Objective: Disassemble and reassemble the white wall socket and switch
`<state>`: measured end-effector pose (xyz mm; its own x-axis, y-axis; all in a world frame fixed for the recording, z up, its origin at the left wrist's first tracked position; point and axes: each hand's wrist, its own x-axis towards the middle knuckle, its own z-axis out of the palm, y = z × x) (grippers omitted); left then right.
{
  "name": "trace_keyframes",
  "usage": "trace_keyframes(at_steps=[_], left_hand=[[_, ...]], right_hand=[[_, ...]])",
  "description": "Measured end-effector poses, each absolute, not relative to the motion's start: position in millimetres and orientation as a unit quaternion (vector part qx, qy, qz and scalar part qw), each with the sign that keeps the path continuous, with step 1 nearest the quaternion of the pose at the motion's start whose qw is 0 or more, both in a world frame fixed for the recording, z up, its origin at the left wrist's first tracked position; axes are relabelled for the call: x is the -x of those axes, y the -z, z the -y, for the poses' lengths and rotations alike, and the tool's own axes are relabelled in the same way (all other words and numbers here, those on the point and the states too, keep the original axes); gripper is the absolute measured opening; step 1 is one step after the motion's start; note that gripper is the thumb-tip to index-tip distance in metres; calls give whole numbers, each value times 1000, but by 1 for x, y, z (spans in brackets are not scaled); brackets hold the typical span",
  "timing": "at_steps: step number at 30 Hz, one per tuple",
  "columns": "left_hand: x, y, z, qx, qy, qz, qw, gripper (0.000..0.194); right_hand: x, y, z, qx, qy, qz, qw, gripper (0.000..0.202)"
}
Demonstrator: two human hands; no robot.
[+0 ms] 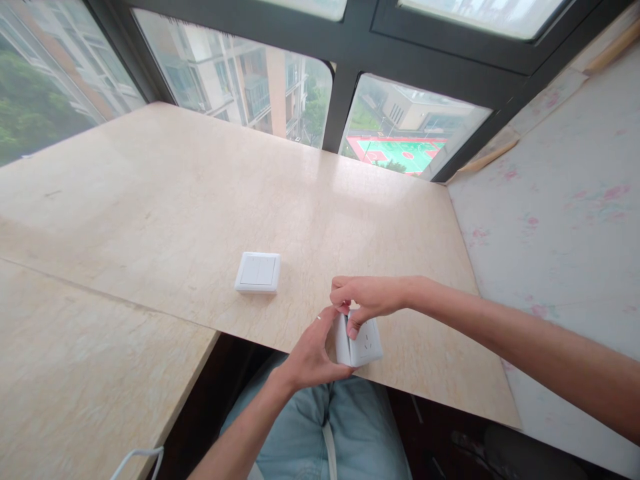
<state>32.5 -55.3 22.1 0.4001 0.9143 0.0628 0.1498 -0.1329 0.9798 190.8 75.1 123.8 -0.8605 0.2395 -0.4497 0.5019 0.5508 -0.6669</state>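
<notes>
A white wall socket (369, 345) with slotted holes in its face is at the front edge of the stone ledge. My left hand (315, 350) grips it from the left, thumb at the near side and fingers at the far side. From above, my right hand (363, 301) has its thumb pressed on the socket's face plate by a dark gap along the plate's left part. The other right fingers curl at the far corner, partly hidden. Farther left lies a white wall switch (257, 272), flat and apart from both hands.
The beige stone ledge (210, 200) runs back to dark-framed windows (345, 113). A flowered wall (560, 220) bounds it on the right. A white cable (143, 452) hangs at the lower left edge. My legs (320, 420) are below the ledge.
</notes>
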Motion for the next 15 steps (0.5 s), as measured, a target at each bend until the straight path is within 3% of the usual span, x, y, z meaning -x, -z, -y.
trace_keyframes(at_steps=[15], left_hand=[[-26,-26,48,-679,-373,-338,534,93]], right_hand=[[-193,-122,-87,-207,526,-804,187,21]])
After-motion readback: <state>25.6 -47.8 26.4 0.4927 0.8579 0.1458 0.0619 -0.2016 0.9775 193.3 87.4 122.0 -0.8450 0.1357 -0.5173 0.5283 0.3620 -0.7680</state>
